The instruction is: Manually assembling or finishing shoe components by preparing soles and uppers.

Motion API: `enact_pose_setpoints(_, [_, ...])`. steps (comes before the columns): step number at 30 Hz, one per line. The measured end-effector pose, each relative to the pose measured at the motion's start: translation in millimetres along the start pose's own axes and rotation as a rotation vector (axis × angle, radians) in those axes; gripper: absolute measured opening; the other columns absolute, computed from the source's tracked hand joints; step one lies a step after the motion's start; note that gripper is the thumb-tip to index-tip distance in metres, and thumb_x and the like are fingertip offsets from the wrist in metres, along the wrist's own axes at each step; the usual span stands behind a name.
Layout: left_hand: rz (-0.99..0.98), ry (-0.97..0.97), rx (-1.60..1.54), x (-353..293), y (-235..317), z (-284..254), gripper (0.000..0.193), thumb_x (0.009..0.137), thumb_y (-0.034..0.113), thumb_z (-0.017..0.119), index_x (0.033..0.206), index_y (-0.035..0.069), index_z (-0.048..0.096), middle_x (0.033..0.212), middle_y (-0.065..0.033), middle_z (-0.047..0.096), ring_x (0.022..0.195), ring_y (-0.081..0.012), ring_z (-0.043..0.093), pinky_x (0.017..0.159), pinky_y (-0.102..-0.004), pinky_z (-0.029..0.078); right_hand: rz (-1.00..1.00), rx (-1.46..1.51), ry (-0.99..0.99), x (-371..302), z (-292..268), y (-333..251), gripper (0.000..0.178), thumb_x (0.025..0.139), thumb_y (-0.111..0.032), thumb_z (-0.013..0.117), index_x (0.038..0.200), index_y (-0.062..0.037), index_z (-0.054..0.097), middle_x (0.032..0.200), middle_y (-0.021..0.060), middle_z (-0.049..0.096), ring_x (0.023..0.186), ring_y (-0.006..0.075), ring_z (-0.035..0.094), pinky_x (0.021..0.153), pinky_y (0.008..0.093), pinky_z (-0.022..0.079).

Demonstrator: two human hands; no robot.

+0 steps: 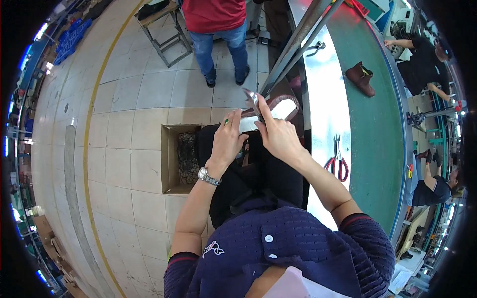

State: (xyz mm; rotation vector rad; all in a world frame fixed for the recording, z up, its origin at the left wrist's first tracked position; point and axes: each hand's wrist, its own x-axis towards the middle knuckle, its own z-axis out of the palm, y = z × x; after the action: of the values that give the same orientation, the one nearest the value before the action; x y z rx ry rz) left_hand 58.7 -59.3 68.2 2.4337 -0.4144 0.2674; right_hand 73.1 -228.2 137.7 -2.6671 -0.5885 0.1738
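Observation:
A brown shoe (285,109) lies sole-up above my lap, its white underside showing. My left hand (227,138), with a ring and a wristwatch, is closed on the shoe's left end. Fingers curled, my right hand (278,134) grips a metal hand tool (252,99) with a pointed, curved head. That tool stands up over the shoe's white underside, tilted to the left. My right fingers hide its handle, so its exact kind is unclear. Whether its tip touches the shoe, I cannot tell.
An open cardboard box (171,187) with dark scraps sits on the floor left of my legs. Red-handled scissors (338,161) and pincers (316,48) lie on the metal bench strip. A brown boot (361,79) is on the green belt (375,129). A person (214,30) stands ahead.

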Motion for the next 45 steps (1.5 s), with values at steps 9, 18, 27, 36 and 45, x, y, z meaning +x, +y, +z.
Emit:
enact_pose_setpoints(9, [-0.025,-0.130,-0.206,5,-5,-17,0.107,0.066,0.005,0.079,0.149,0.009,0.014,0.129,-0.0196,0.054,0.115,-0.0376,0.052,0.094,-0.0409,0.046,0.049,-0.036,0.078,13,-19,47,0.058,0.088,-0.014,0.054,0.141,-0.0089,0.029,0.087,0.0263,0.065,0.078,0.0459,0.062,0.070,0.0529,0.049])
enact_pose_setpoints(18, [-0.523,0.060,-0.792,-96,33,7,0.100,0.078,0.042,0.075,0.143,-0.009,0.019,0.143,-0.0292,0.030,0.129,-0.0395,0.038,0.107,-0.0405,0.033,0.262,0.555,-0.394,-61,-29,18,0.051,0.091,-0.014,0.055,0.138,-0.0065,0.035,0.074,0.0168,0.066,0.063,0.0272,0.067,0.063,0.0416,0.053])
enact_pose_setpoints(27, [-0.636,0.223,-0.536,-107,20,-16,0.033,0.097,0.023,0.051,0.115,-0.002,0.062,0.088,-0.0222,0.066,0.079,-0.0349,0.065,0.068,-0.0387,0.050,-0.124,0.187,-0.651,-34,-20,-25,0.057,0.093,-0.017,0.055,0.143,-0.0102,0.028,0.079,0.0206,0.065,0.075,0.0364,0.066,0.074,0.0442,0.051])
enact_pose_setpoints(36, [-0.552,0.192,-0.349,-116,34,-2,0.038,0.096,0.014,0.051,0.131,-0.002,0.050,0.101,-0.0231,0.064,0.085,-0.0344,0.065,0.073,-0.0364,0.051,-0.265,-0.109,-0.717,-31,-12,-45,0.062,0.092,-0.013,0.055,0.146,-0.0159,0.025,0.079,0.0216,0.064,0.072,0.0390,0.065,0.067,0.0464,0.052])
enact_pose_setpoints(45, [-0.726,-0.058,-2.272,-87,-7,-3,0.066,0.097,0.034,0.053,0.152,0.019,0.018,0.148,-0.0012,0.035,0.130,-0.0166,0.040,0.107,-0.0308,0.033,-0.240,-0.009,-0.614,-50,7,-25,0.067,0.093,-0.013,0.054,0.148,-0.0208,0.018,0.090,0.0227,0.065,0.065,0.0357,0.066,0.060,0.0450,0.054])
